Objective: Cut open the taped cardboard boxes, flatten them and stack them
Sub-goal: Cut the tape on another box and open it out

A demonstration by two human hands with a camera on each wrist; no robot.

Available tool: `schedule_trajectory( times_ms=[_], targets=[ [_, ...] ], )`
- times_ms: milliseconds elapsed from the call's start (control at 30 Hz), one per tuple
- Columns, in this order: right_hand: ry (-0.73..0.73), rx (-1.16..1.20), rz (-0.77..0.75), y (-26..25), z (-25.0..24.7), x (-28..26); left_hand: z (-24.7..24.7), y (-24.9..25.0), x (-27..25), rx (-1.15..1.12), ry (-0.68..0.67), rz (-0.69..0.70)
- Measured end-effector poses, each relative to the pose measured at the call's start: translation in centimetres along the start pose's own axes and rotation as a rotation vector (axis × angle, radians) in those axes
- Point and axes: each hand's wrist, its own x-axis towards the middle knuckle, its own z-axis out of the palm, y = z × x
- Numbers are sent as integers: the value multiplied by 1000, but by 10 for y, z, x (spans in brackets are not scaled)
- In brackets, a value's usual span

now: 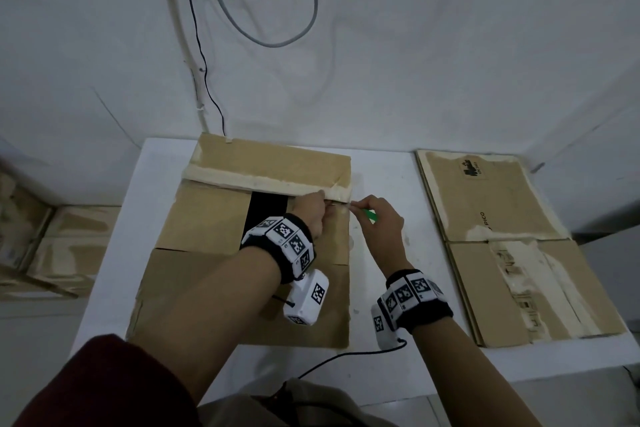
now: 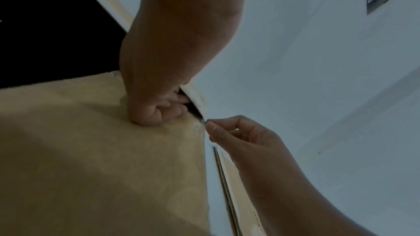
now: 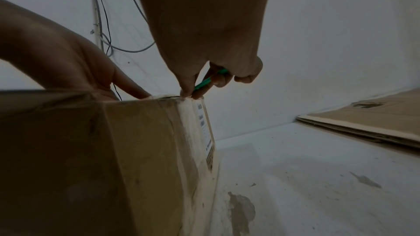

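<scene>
From where I'm watching, my left hand (image 1: 313, 215) has its fingers (image 2: 172, 102) curled and tucked under the edge of the taped flap (image 1: 273, 168), knuckles pressing down on the box (image 1: 207, 218) top right beside that edge. Just right of those fingers, my right hand (image 1: 379, 218) pinches a green cutter (image 1: 371, 215) between thumb and forefinger, the other fingers curled round the handle. The cutter tip (image 2: 204, 123) sits at the box's far right corner, right where the flap meets the side, nearly touching my left fingers. The box stands on the white table (image 1: 381, 288) with a dark gap open in its top, left of my left hand. Well off to the right of my right hand lies the stack (image 1: 512, 246) of flattened boxes. Beyond my fingers, cables (image 1: 263, 3) hang on the white wall.
</scene>
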Motion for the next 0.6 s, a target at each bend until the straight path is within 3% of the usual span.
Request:
schedule_trajectory(
  times_ms=[100, 267, 433, 533, 600],
  targets=[
    [38, 20, -19, -1, 2, 7, -1, -2, -1, 7, -45, 21],
    [88, 86, 109, 7, 2, 45, -1, -17, -8, 2, -106, 56],
    [204, 151, 322, 29, 15, 25, -2, -20, -9, -20, -136, 274],
    [123, 63, 499, 57, 26, -13, -5, -6, -18, 25, -183, 499],
    [81, 44, 640, 67, 27, -35, -10, 6, -23, 112, -102, 657]
  ],
)
